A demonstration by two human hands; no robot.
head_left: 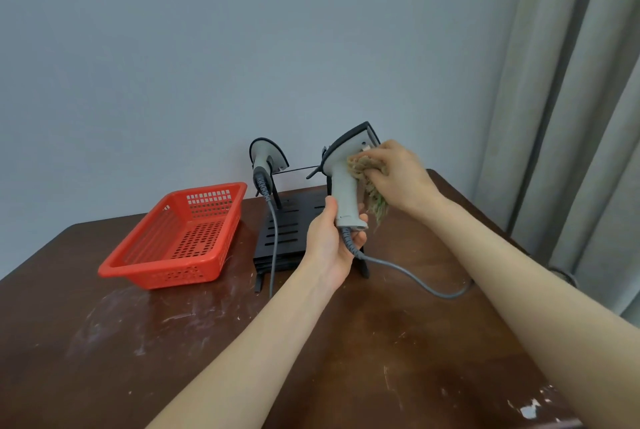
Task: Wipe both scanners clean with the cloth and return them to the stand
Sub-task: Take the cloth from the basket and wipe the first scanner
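Your two forearms enter from the bottom edge of the view, both bare from the frame's edge to the wrist: no sleeves, cuffs or gloves show. Your left hand [329, 241] and right hand [398, 176] are likewise uncovered, with no rings, watch, bracelet or strap visible on the fingers or wrists. Your fingernails look short and unpainted where they can be seen. The forearms are slim and smooth, with no markings visible.
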